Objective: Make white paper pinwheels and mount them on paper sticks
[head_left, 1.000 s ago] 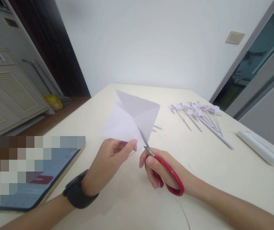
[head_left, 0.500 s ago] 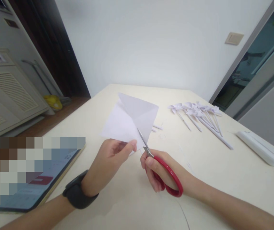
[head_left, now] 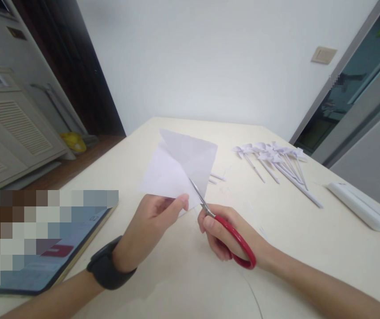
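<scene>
A square sheet of white paper [head_left: 166, 173], creased along its diagonals, is pinched at its near edge by my left hand [head_left: 158, 217], thumb on top. A dark watch band circles that wrist. My right hand [head_left: 225, 226] grips red-handled scissors [head_left: 243, 246], fingers wrapped round the handles. The blades lie at a cut running from the paper's near right corner toward its middle, and the tips end near the centre. The paper is held above the table [head_left: 176, 274].
Several white paper pinwheels [head_left: 269, 153] on rolled sticks lie at the back right. Beside them is a long white case [head_left: 359, 206]. Short paper rolls and scraps [head_left: 219, 177] sit behind the paper. A tablet [head_left: 63, 252] lies at the left, and a thin cable [head_left: 254, 294] in front.
The scissor handles have come closer together and moved slightly right. The paper has shifted a little to the left, and its cut flap sits slightly differently.
</scene>
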{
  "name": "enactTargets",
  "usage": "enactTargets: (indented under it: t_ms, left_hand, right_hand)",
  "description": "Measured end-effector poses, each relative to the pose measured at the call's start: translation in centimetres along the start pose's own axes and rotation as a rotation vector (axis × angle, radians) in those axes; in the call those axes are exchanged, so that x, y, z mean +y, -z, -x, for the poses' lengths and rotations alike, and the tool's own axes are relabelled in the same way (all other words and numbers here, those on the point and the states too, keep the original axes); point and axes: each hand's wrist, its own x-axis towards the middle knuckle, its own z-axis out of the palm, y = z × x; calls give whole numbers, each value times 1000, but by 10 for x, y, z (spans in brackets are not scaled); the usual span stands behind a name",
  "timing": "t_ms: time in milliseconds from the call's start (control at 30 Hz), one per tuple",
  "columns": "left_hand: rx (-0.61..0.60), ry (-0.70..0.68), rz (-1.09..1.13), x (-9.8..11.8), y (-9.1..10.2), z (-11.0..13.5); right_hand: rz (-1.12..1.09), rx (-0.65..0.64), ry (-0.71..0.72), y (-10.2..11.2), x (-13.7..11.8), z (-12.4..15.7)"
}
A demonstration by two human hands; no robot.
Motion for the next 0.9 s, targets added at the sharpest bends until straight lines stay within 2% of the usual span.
enactTargets:
  t_ms: [400, 533, 633, 900]
  left_hand:
    - [-98, 68, 419, -7, 3, -3]
    - [-81, 76, 428, -5, 1, -2]
    - [-69, 75, 386, -2, 0, 0]
    - [-178, -2, 162, 3, 4, 3]
  right_hand:
    - [-39, -3, 29, -3, -3, 0]
    - [-32, -9, 52, -6, -3, 2]
    - [21, 39, 96, -8, -3, 4]
    - [-16, -24, 113, -6, -3, 3]
